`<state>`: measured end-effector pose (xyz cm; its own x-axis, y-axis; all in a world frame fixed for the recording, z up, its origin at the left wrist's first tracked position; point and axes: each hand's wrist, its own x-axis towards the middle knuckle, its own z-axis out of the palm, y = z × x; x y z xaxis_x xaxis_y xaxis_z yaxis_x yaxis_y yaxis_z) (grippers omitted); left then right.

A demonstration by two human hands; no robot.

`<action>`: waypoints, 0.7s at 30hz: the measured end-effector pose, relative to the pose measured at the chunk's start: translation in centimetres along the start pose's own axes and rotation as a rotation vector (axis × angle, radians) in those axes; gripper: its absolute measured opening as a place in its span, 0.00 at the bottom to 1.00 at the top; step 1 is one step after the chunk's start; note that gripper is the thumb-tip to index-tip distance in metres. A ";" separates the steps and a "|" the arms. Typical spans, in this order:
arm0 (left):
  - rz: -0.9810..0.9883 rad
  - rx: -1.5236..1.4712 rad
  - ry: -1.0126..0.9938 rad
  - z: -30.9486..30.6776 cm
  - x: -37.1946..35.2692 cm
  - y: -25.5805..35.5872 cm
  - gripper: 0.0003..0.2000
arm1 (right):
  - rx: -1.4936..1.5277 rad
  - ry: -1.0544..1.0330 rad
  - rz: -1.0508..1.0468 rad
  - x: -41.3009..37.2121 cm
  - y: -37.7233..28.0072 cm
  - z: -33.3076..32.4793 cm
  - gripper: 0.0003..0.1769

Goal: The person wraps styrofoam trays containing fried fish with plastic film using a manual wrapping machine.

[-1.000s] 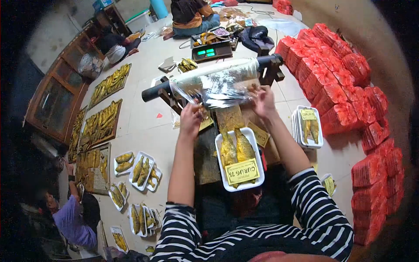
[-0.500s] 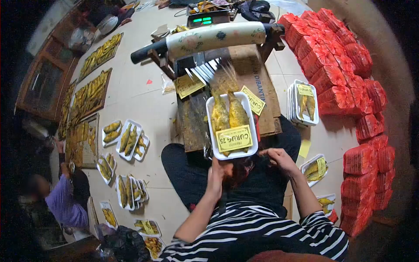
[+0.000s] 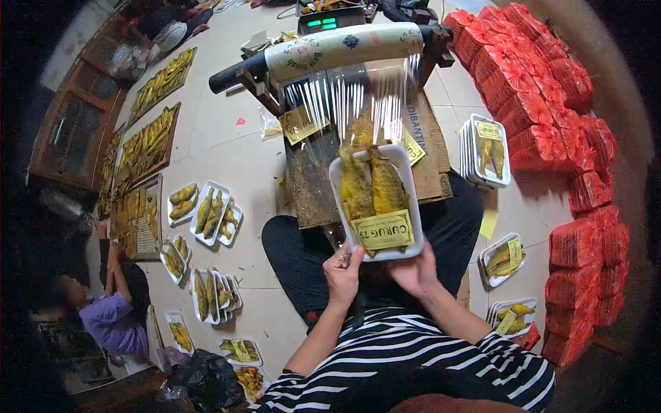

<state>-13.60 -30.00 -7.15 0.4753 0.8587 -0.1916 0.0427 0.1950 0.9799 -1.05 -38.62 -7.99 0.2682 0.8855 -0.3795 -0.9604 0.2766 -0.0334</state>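
A white foam tray [image 3: 336, 180] with two yellow fish [image 3: 390, 191] and a yellow label [image 3: 383, 233] is held over my lap. My left hand [image 3: 342, 279] grips its lower left edge, thumb on the rim. At the lower right edge, my right hand [image 3: 416, 272] closes on the tray with fingers partly hidden beneath it. Clear plastic film [image 3: 351, 103] runs from a roll [image 3: 344, 51] on a wooden stand down towards the tray's far end. Loose yellow labels [image 3: 303, 124] lie on the board under the film.
Stacked fish trays [image 3: 487, 153] stand to the right, beside piles of red-wrapped packs [image 3: 527, 96]. More fish trays [image 3: 210, 213] and flat racks of fish [image 3: 148, 141] lie on the left. A person in a purple sleeve [image 3: 113, 323] sits there. A scale [image 3: 330, 20] stands behind the roll.
My right hand has moved left from beside the tray onto its lower right edge. The tray has shifted slightly right, and the film now looks stretched wider behind it.
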 end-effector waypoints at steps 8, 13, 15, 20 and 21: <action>-0.191 -0.468 0.074 -5.0 1.6 -6.3 0.15 | -0.645 0.171 -0.024 -2.3 -2.9 -1.2 0.23; -0.475 -0.669 -0.114 0.7 -1.4 -9.8 0.20 | -0.363 0.082 0.113 -1.4 1.7 -3.8 0.25; -0.433 -0.728 -0.296 0.3 -1.5 -9.1 0.21 | -0.915 0.118 0.069 -0.1 0.5 -10.0 0.23; -0.510 -0.645 -0.331 -1.7 0.9 -9.0 0.26 | -1.838 0.122 -0.523 0.0 -0.9 -7.5 0.23; -0.492 -0.374 -0.227 -1.4 1.6 -10.1 0.27 | -1.866 0.082 -0.761 0.0 -0.9 -4.6 0.24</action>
<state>-14.47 -29.92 -17.46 0.6533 0.5140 -0.5559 0.0139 0.7260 0.6876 -0.49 -40.60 -12.26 0.6264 0.7668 0.1402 0.4246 -0.1848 -0.8863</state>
